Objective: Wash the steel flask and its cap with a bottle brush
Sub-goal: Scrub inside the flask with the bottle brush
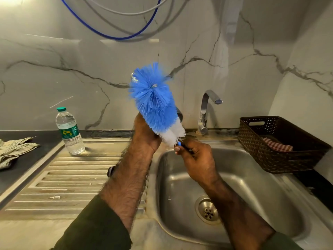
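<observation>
Blue-white bottle brush (155,103), tilted bristles-up over sink (flask mostly hidden behind)

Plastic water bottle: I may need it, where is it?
In the head view, the plastic water bottle stands upright, left of the hands, at the drainboard's back edge.

A stainless steel sink basin (239,177) sits right of its ribbed steel draining board (72,177), with a curved chrome tap (207,109) behind it. On the board's far end stands a clear plastic water bottle (69,131) — left of it, on the desk (18,177), a crumpled checked cloth (14,150). A dark woven plastic basket (281,143) sits right of the sink — a striped red cloth (277,146) lies inside.
</observation>
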Demonstrator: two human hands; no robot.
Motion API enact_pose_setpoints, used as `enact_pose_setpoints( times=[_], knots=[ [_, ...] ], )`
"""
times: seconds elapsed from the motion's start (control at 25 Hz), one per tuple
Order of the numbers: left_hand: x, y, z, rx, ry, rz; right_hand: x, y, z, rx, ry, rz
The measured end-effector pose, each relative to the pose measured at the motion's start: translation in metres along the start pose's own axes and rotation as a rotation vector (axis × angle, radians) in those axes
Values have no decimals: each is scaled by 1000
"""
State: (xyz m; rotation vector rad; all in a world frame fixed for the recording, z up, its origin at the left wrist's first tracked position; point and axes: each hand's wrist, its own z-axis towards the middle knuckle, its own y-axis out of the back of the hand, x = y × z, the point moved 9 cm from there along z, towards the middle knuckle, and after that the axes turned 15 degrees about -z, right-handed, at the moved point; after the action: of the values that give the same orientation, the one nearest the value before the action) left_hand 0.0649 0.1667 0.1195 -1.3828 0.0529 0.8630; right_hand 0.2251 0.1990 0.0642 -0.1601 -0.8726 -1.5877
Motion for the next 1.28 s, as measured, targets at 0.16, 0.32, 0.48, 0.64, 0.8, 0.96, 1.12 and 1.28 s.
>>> enact_pose_setpoints(
  times=[0.16,0.32,0.48,0.64,0.8,0.96,1.12,1.28],
  knots=[
    [1,-11,0,39,-28,10,-11,13,4,-70,-69,75],
    [-7,-3,6,-14,-77,-24,-20,8,-2,-25,-129,98],
    [-2,-8,5,31,-16,9,9,5,4,-8,-25,100],
    [4,-7,6,20,-17,19,3,15,9,-33,-29,78],
    [-19,3,10,16,-81,7,-6,0,-3,79,-57,39],
    [-7,6,6,-19,-23,106,14,-6,4,52,-10,66],
    [-12,-3,4,-22,-90,50,-13,9,4,27,-122,111],
    [-18,-2,3,4,-79,68,-3,-4,-4,103,-74,72]
  ],
)
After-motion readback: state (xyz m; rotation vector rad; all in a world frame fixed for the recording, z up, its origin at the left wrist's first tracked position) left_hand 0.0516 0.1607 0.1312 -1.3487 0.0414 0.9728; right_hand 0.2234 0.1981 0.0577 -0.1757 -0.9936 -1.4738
